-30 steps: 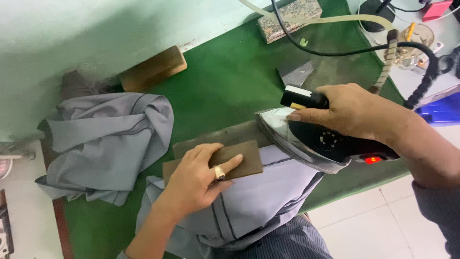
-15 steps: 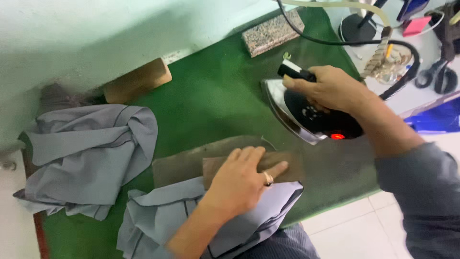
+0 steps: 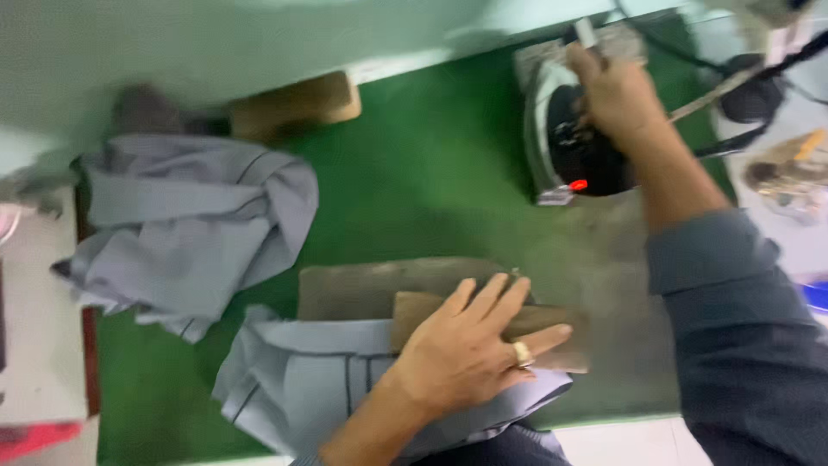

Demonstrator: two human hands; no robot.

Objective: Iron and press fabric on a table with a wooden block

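My left hand (image 3: 470, 349), a ring on one finger, lies flat with fingers spread on a brown wooden block (image 3: 552, 332). The block rests on a grey striped garment (image 3: 319, 380) at the near edge of the green ironing table (image 3: 431, 181). A darker brown pad (image 3: 371, 289) lies under the garment's far edge. My right hand (image 3: 617, 91) grips the black handle of a steam iron (image 3: 565, 138) at the far right of the table, its red light showing.
A crumpled heap of grey cloth (image 3: 190, 224) lies at the left. Another wooden block (image 3: 297, 103) sits at the table's back edge. Cables and a hose (image 3: 733, 86) run to the iron from the right. A white surface (image 3: 34, 328) borders the left.
My right hand has carried the iron off the garment, back and to the right. My left hand has stayed pressed on the wooden block. The view has shifted.
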